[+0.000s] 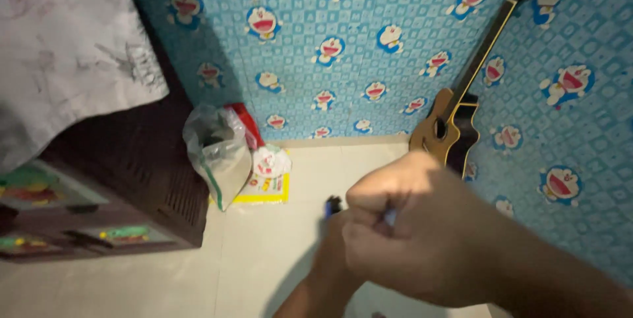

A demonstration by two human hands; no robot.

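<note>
From the head camera, the right hand (402, 225) is clenched over a small blue object (333, 206) whose dark tip pokes out leftward; the left hand (336, 239) sits hidden behind it (its grip cannot be told). Blind handling could let the object slip onto the tiled floor (264, 258).
</note>
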